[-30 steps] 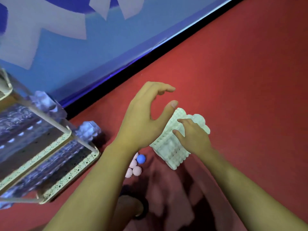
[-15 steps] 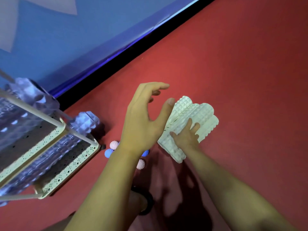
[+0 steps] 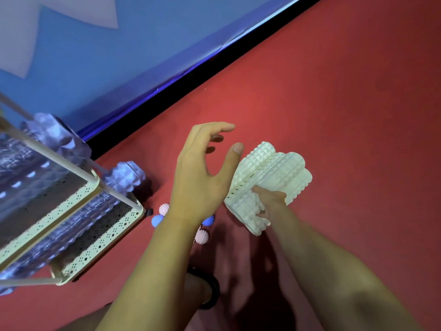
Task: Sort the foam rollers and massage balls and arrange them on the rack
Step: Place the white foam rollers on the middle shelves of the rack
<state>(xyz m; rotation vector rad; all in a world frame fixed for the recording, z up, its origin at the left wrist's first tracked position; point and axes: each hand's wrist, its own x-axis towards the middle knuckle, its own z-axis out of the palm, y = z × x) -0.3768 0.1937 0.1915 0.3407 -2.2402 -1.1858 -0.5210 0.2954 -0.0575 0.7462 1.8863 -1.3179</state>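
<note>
A bundle of pale cream foam rollers [image 3: 269, 173] lies on the red floor, right of centre. My right hand [image 3: 268, 199] grips one of them, fingers curled into the near side of the bundle. My left hand [image 3: 202, 173] hovers just left of the bundle, fingers spread and holding nothing, its thumb near the rollers' far end. Spiky pink massage balls [image 3: 201, 236] and blue massage balls [image 3: 156, 220] lie on the floor under my left wrist. The cream perforated rack [image 3: 95, 237] stands at left with purple foam rollers [image 3: 124, 176] on its shelves.
A blue wall [image 3: 100, 58] with a black skirting strip runs diagonally behind the rack. Red floor [image 3: 334, 103] stretches to the right. A black band circles an ankle [image 3: 210, 290] at the bottom centre.
My right hand has slid from lying on top of the cream rollers to curling its fingers into their near side. The left hand stays spread beside them. The view has dropped slightly.
</note>
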